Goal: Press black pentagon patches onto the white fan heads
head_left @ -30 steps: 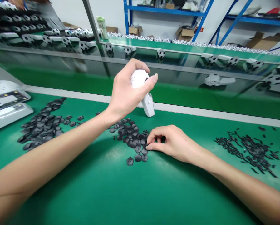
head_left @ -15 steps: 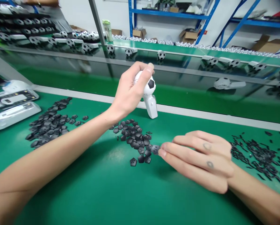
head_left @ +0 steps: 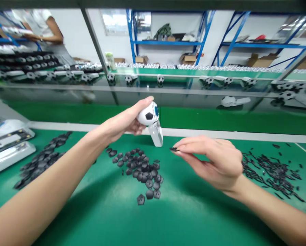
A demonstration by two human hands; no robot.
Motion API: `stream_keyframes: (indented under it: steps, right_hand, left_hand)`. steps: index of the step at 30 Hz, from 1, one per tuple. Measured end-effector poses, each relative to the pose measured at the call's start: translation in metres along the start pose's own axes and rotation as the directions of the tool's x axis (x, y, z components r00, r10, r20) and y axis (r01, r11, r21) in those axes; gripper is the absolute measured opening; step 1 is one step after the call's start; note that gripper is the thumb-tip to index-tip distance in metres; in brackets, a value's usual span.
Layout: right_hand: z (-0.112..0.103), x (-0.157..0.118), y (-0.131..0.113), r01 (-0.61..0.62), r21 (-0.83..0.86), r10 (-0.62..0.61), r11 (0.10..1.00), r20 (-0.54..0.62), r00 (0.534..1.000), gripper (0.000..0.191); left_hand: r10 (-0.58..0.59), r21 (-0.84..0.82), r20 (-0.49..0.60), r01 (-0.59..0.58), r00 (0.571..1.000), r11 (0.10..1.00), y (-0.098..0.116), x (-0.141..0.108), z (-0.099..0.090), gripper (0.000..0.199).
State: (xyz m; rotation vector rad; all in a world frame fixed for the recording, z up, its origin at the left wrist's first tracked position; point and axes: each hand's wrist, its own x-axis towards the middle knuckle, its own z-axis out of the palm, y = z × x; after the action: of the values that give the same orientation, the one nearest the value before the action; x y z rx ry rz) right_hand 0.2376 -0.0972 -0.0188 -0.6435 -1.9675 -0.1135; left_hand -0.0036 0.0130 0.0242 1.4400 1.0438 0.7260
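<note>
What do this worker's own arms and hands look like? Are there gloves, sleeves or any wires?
These are human hands: the left hand and right hand wear no gloves. The left forearm and right forearm are bare, with no sleeve in view. No watch or bracelet shows at either wrist, and no wires are attached.

No writing can be read anywhere; the small red sign [head_left: 202, 54] beside the blue shelf [head_left: 168, 43] is too blurred.
</note>
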Motion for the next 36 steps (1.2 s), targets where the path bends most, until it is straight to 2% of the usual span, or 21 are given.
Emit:
stream_keyframes:
  steps: [1,3,6,8,11,14,17,23,28,31,34,36]
  right_hand:
    - [0.001,0.002,0.001,-0.064,0.047,0.066,0.997,-0.04,0.997,0.016]
    - [0.003,0.005,0.003,-0.152,0.129,0.164,0.98,-0.09,0.982,0.016]
    - [0.002,0.008,0.002,-0.251,0.194,0.281,0.948,-0.146,0.949,0.018]
    - [0.001,0.012,0.0,-0.347,0.255,0.393,0.902,-0.158,0.906,0.016]
    - [-0.002,0.019,-0.004,-0.501,0.399,0.579,0.768,-0.098,0.809,0.015]
    - [-0.003,0.023,-0.006,-0.589,0.494,0.67,0.64,0.017,0.742,0.02]
    - [-0.001,0.022,-0.005,-0.635,0.5,0.691,0.588,0.097,0.716,0.022]
    - [0.002,0.018,-0.003,-0.689,0.394,0.696,0.608,0.153,0.702,0.015]
    - [0.0,0.019,-0.007,-0.697,0.388,0.701,0.603,0.158,0.695,0.013]
    - [-0.001,0.018,-0.008,-0.703,0.411,0.71,0.58,0.167,0.684,0.014]
    - [-0.002,0.017,-0.01,-0.69,0.44,0.691,0.574,0.191,0.697,0.011]
    - [-0.003,0.018,-0.011,-0.671,0.463,0.663,0.579,0.211,0.718,0.012]
  left_hand:
    - [-0.079,-0.043,0.096,0.084,0.992,0.996,0.004,-0.004,-0.004,0.064]
    - [-0.184,-0.102,0.251,0.215,0.95,0.971,0.009,-0.011,-0.008,0.061]
    - [-0.177,-0.206,0.341,0.257,0.923,0.944,0.007,-0.018,-0.001,0.057]
    - [-0.085,-0.334,0.338,0.204,0.937,0.92,0.003,-0.021,0.012,0.055]
    - [0.068,-0.494,0.251,0.067,0.966,0.867,-0.001,-0.024,0.034,0.053]
    - [0.127,-0.546,0.165,-0.017,0.978,0.838,-0.004,-0.027,0.05,0.029]
    - [0.122,-0.529,0.119,-0.041,0.985,0.848,-0.007,-0.032,0.061,0.022]
    - [0.126,-0.453,0.099,-0.068,0.987,0.889,-0.015,-0.039,0.074,0.029]
    - [0.149,-0.39,0.057,-0.115,0.987,0.914,-0.019,-0.041,0.08,0.041]
    - [0.168,-0.293,0.027,-0.152,0.985,0.944,-0.022,-0.042,0.082,0.056]
    - [0.198,-0.159,-0.038,-0.202,0.979,0.966,-0.025,-0.042,0.083,0.07]
    - [0.235,-0.128,-0.071,-0.243,0.969,0.962,-0.027,-0.041,0.083,0.068]
